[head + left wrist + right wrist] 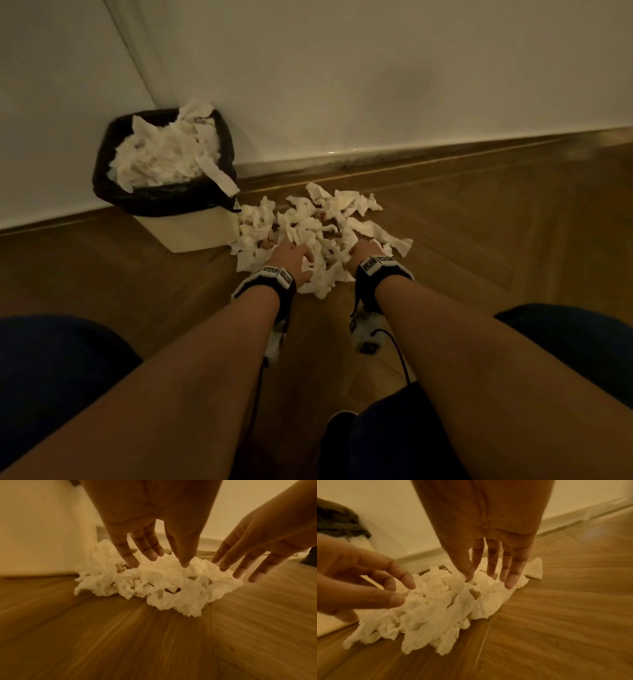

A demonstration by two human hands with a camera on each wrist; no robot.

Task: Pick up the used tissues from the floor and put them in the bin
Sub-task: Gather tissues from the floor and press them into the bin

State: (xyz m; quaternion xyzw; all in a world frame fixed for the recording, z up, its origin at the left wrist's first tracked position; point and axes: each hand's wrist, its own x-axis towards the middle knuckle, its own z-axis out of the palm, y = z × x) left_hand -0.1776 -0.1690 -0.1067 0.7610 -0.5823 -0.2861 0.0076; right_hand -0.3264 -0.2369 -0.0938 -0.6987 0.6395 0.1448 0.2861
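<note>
I am observing my left hand (291, 257) and right hand (363, 253) reaching down with fingers (184, 561) apart, touching the tissue pile (318, 233) lying on the floor (479, 240) beside the bin (164, 164).

1. The head view looks forward and down from above the person's knees, along both forearms to the wooden floor (479, 240), taking in the wall corner and the bin (164, 192) at far left.
2. The left wrist view sits low, close to the floor, facing along the left hand (154, 520) toward the tissue pile (159, 585) and the wall behind it.
3. The right wrist view looks along the right hand (486, 527), tilted, equally near.
4. All three views share the pile; each wrist view also catches the other hand.
</note>
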